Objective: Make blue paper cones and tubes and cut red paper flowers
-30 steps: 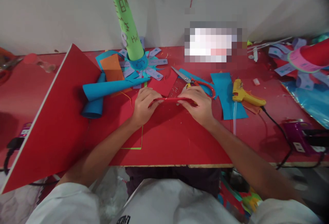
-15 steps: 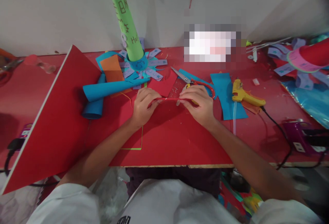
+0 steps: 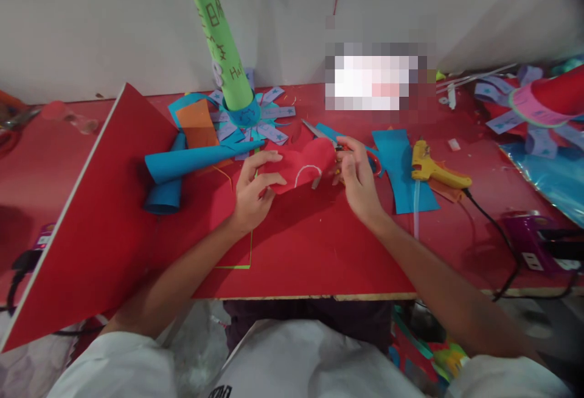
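A red paper heart (image 3: 314,157) with a curved white line on its face is tilted up above the table. My left hand (image 3: 258,188) grips its left side between thumb and fingers. At the heart's right edge, my right hand (image 3: 360,185) has its fingers bent and apart; whether a fingertip touches the paper I cannot tell. Just behind the right hand lie scissors (image 3: 312,128) with red handles, partly hidden. Blue paper (image 3: 396,167) is spread to the right of that hand. Left of my left hand are rolled blue paper cones (image 3: 187,164).
A green lettered paper tube (image 3: 225,63) stands at the back on a blue base. A red board (image 3: 91,215) leans at the left. On the right are a yellow glue gun (image 3: 429,167) with its cord and a purple box (image 3: 524,240). The table's front edge (image 3: 310,296) runs before my body.
The red paper, seen edge-on before, has been turned so its heart-shaped face shows. My right hand's fingers have loosened and spread; my left hand still holds the paper.
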The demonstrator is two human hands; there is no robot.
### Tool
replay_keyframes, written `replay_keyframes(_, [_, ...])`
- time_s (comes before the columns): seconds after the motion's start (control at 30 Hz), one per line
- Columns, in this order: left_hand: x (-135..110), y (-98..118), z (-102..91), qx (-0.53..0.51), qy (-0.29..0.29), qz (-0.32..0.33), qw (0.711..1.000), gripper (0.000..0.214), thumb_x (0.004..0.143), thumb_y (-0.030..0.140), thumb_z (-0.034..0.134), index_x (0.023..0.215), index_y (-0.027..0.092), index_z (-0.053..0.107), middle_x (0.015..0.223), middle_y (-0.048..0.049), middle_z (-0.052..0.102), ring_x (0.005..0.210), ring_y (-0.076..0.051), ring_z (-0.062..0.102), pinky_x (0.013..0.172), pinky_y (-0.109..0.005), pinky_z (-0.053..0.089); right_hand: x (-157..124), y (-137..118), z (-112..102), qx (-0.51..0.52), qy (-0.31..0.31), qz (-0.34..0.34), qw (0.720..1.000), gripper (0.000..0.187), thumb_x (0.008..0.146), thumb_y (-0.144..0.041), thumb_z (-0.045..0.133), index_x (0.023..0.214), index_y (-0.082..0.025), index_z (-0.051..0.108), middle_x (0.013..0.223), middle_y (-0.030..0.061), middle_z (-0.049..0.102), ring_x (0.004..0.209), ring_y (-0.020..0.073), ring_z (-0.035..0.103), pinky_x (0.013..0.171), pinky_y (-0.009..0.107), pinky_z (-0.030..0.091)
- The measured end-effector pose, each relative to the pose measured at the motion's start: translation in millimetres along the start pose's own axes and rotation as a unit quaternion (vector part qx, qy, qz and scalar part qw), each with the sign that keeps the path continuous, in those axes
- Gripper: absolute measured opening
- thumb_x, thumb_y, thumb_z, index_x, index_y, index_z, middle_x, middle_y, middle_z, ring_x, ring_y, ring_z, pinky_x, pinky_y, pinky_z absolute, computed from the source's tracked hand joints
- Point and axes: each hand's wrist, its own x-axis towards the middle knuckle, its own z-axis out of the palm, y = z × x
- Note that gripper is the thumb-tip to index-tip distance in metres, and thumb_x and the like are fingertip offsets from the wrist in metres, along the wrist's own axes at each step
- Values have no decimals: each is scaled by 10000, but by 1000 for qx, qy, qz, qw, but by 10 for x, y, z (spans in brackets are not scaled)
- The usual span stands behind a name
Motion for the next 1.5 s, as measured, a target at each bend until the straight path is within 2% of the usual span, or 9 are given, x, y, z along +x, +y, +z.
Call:
replay_keyframes(0.2, [6, -12, 18, -35, -76, -73, 994, 263, 1111, 339, 514, 989, 251, 729, 1574, -100, 567, 1484, -282, 581, 1199, -550, 543, 18, -26, 54, 13, 36, -31, 999, 551, 1034, -591, 636, 1495, -306, 536, 1307, 124, 725, 1149, 300, 738, 856, 432, 671])
replay_keyframes(0.3, [13, -49, 29, -87, -68, -176, 978, 332, 1117, 506, 482, 1262, 287, 686, 1636, -140, 532, 1424, -291, 633, 1117, -512, 598, 37, -12, 42, 6, 57, -56, 997, 531, 1025, -502, 683, 1492, -294, 540, 1330, 143, 718, 1190, 322, 734, 885, 462, 678])
replay_keyframes(0.37, [0, -79, 50, -139, -56, -256, 955, 456, 1121, 586, 415, 1459, 320, 564, 1535, -154, 624, 1236, -247, 730, 913, -393, 659, 44, -9, 31, -2, 62, -65, 996, 506, 1030, -460, 683, 1487, -293, 541, 1361, 146, 709, 1208, 315, 734, 899, 458, 683])
replay_keyframes(0.47, [-27, -106, 86, -154, -63, -309, 936, 533, 1057, 699, 497, 1397, 301, 596, 1088, -87, 751, 844, -177, 733, 664, -277, 580, 37, -13, 29, -4, 54, -71, 996, 428, 1037, -427, 679, 1426, -278, 581, 1383, 143, 705, 1221, 296, 741, 949, 447, 678])
replay_keyframes(0.57, [-24, -90, 88, -110, -65, -309, 942, 534, 957, 717, 678, 1225, 256, 668, 887, -30, 689, 766, -157, 668, 651, -265, 527, 18, -12, 47, 6, 49, -62, 997, 373, 1018, -405, 709, 1355, -266, 631, 1348, 129, 726, 1222, 288, 745, 999, 450, 659])
replay_keyframes(0.73, [4, -41, 53, -135, -85, -285, 945, 591, 1047, 737, 467, 1270, 232, 678, 1035, -83, 729, 921, -191, 706, 767, -306, 561, 8, 13, 76, 21, 67, -44, 997, 330, 994, -394, 734, 1286, -257, 661, 1244, 101, 755, 1134, 261, 758, 951, 419, 649])
replay_keyframes(0.9, [-56, -44, 97, -39, -69, -274, 958, 509, 947, 627, 737, 1268, 241, 649, 1071, -53, 741, 948, -172, 715, 795, -278, 570, 45, -9, 87, 46, 67, -22, 996, 278, 961, -417, 761, 1169, -251, 683, 1127, 67, 766, 1044, 237, 757, 916, 390, 637])
replay_keyframes(1.13, [-9, -32, 66, -2, -29, -237, 971, 290, 1050, 485, 637, 1142, 228, 734, 1076, -52, 774, 889, -156, 693, 769, -281, 542, 41, -79, 68, 25, 6, 17, 1000, 245, 955, -477, 744, 915, -236, 722, 876, 23, 746, 801, 198, 678, 740, 350, 584])
replay_keyframes(1.5, [-6, -24, 56, -5, -31, -260, 965, 274, 1041, 468, 650, 1140, 231, 746, 1005, -28, 780, 774, -136, 646, 686, -269, 496, 28, -47, 56, -3, -10, 7, 1000, 174, 956, -388, 746, 920, -221, 779, 900, 44, 812, 829, 216, 751, 758, 353, 582])
